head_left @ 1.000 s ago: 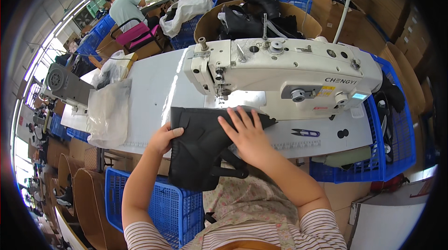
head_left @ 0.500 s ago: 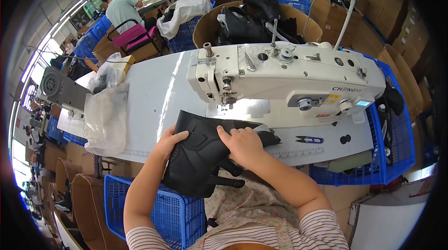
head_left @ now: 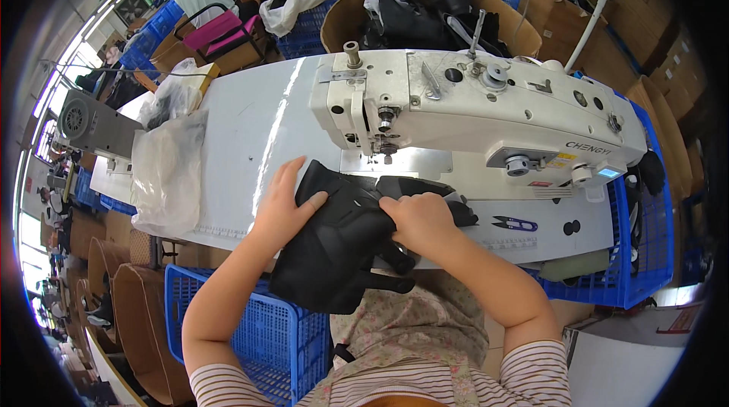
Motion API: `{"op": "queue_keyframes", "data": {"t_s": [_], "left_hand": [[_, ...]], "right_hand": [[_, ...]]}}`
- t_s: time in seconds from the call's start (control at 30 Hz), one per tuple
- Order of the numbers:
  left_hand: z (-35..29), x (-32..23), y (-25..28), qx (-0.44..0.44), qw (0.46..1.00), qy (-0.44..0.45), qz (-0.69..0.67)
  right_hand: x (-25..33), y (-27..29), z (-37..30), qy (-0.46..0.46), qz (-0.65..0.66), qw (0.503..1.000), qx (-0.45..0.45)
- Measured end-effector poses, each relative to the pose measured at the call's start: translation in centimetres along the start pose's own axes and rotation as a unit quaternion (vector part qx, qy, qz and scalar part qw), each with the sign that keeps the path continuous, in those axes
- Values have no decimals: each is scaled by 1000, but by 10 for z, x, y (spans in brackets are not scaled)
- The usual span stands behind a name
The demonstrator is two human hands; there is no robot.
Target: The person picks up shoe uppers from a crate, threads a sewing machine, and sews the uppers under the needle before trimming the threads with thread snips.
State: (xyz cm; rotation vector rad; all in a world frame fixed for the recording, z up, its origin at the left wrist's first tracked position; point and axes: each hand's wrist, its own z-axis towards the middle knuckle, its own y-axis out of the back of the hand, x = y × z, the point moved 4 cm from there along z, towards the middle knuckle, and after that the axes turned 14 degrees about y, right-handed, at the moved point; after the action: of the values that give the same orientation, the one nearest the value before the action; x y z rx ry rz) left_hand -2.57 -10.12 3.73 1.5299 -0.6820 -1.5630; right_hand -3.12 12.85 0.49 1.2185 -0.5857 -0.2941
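Note:
A black moulded piece (head_left: 326, 244) that looks like a boot upper, with raised panels and strap-like tabs, hangs over the near table edge in front of the sewing machine (head_left: 486, 115). My left hand (head_left: 282, 206) straddles its upper left edge, thumb on the face and fingers stretched along the outside. Closed around its upper right part, my right hand (head_left: 425, 219) hides some of the fold there. The piece's upper edge lies just below the needle area (head_left: 382, 156); I cannot tell whether it reaches under the presser foot.
Thread snips (head_left: 516, 223) and small black discs (head_left: 571, 228) lie right of my right hand. A plastic bag (head_left: 168, 171) rests on the left of the table (head_left: 235, 130). Blue baskets (head_left: 304, 346) stand below and at the right. Beyond the machine, a carton (head_left: 345, 23) holds black pieces.
Both hands and the black piece have shifted slightly relative to the machine. My left fingers now show stretched upward, and my right index finger has curled in. The view has also shifted.

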Motion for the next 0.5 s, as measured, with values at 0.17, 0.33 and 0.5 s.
{"op": "queue_keyframes", "data": {"t_s": [0.17, 0.33, 0.5], "left_hand": [[2, -58, -5, 174, 932, -281, 148], [4, -47, -24, 219, 933, -246, 146], [11, -42, -37, 254, 941, -189, 118]], "right_hand": [[-9, 1, 10, 14, 0, 1000, 21], [-18, 7, 20, 35, 15, 999, 39], [-26, 1, 22, 3, 30, 994, 107]]}}
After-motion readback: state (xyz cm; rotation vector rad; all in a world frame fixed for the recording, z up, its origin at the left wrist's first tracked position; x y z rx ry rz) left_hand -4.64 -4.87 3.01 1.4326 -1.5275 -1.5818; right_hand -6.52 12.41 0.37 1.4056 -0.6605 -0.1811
